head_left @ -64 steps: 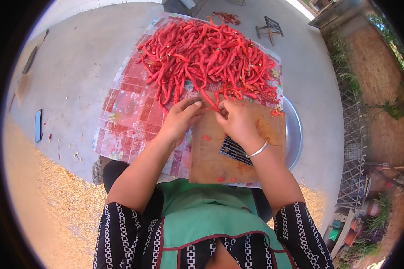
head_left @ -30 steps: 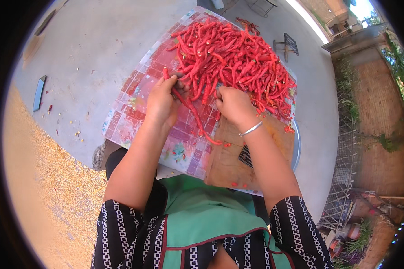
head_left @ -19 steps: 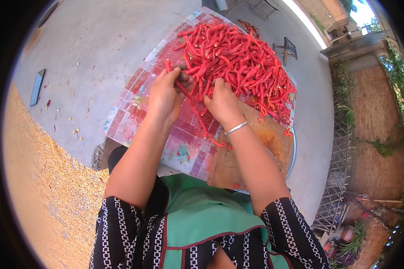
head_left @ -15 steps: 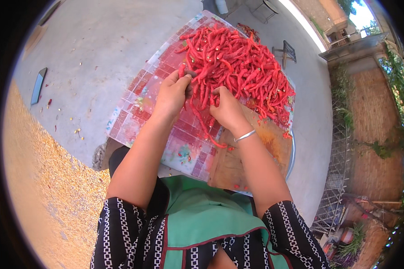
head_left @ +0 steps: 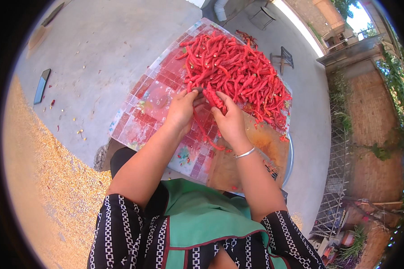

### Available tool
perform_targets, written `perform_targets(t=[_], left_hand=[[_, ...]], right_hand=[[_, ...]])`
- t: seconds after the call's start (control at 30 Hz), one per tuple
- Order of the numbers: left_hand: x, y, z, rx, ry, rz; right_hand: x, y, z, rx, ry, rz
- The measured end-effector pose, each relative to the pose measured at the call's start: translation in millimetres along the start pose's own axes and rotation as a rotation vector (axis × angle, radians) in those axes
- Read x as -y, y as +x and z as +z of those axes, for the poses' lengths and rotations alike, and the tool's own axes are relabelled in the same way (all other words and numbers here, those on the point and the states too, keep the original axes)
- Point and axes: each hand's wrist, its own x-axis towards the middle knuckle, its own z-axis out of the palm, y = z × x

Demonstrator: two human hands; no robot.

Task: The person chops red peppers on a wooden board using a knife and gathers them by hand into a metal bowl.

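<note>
A big heap of red chili peppers (head_left: 238, 67) covers the far part of the table. At its near edge my left hand (head_left: 182, 110) is closed, pinching a red chili pepper (head_left: 190, 87) whose tip shows above the fingers. Close beside it, my right hand (head_left: 230, 120) has its thumb and fingers closed around a small bunch of red chili peppers (head_left: 214, 97). One long chili pepper (head_left: 203, 130) trails from near my hands toward the wooden cutting board (head_left: 224, 168), which lies below my right forearm.
A red-and-white checked tablecloth (head_left: 139, 101) covers the table. Past the board curves a metallic rim (head_left: 292, 157). Yellow corn kernels (head_left: 63, 179) spread over the floor at left, with a dark flat rectangular object (head_left: 42, 86) beyond them. A folding stool (head_left: 281, 58) stands behind the table.
My right hand has turned and lifted a bunch of chili peppers into its grip. My left hand has shifted slightly right and nearer, bringing the hands closer together.
</note>
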Motion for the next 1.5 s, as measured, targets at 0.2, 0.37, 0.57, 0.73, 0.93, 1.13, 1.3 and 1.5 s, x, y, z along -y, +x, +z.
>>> perform_targets(t=[0.2,0.37,0.57,0.73,0.93,1.13,1.3,1.5], left_hand=[[31,-10,2,0.174,-0.142,-0.095],[25,-6,-2,0.103,0.12,0.102],[11,3,-7,0.252,0.579,0.274],[11,1,-1,0.254,0.42,0.188],[13,-16,11,0.306,0.049,-0.008],[26,-9,11,0.299,-0.052,0.015],[21,-18,19,0.332,-0.092,-0.029],[-2,-16,0,0.424,-0.091,-0.103]], right_hand=[[13,-10,-3,-0.103,-0.197,-0.268],[21,1,-29,-0.163,-0.134,-0.208],[44,20,-42,0.203,-0.354,-0.219],[43,29,-35,0.137,-0.242,-0.215],[38,44,-19,-0.304,-0.01,-0.083],[31,32,3,-0.243,0.174,-0.044],[13,30,15,-0.235,0.225,-0.167],[41,32,-4,0.141,0.209,-0.116]])
